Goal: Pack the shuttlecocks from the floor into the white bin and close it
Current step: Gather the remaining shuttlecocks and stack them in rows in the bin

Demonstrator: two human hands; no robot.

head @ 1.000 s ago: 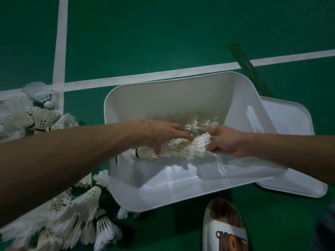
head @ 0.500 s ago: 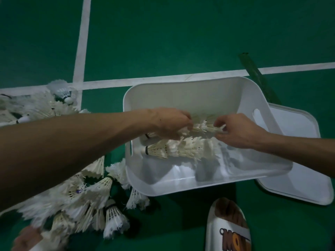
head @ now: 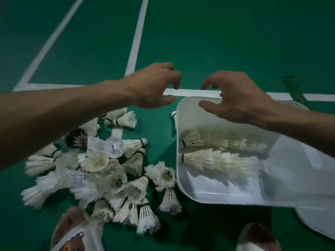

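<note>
A white bin (head: 217, 194) stands open on the green floor at the right. Two rows of nested shuttlecocks (head: 219, 160) lie inside it. Many loose shuttlecocks (head: 101, 165) are heaped on the floor to the left of the bin. My left hand (head: 154, 86) hovers above the floor just left of the bin's far corner, fingers loosely curled and holding nothing. Over the bin's far rim, my right hand (head: 237, 98) is also empty with its fingers spread and bent. The bin's white lid (head: 319, 223) lies partly under the bin at the lower right.
Two feet in white slippers stand at the bottom edge, the left foot (head: 76, 230) touching the shuttlecock heap, the right foot (head: 257, 238) below the bin. White court lines (head: 134, 38) cross the green floor. A dark strip (head: 293, 89) lies at the far right.
Both hands have let go of the shuttlecock rows, which now lie in the bin, and have risen out of the bin. The view has swung left, showing more of the heap.
</note>
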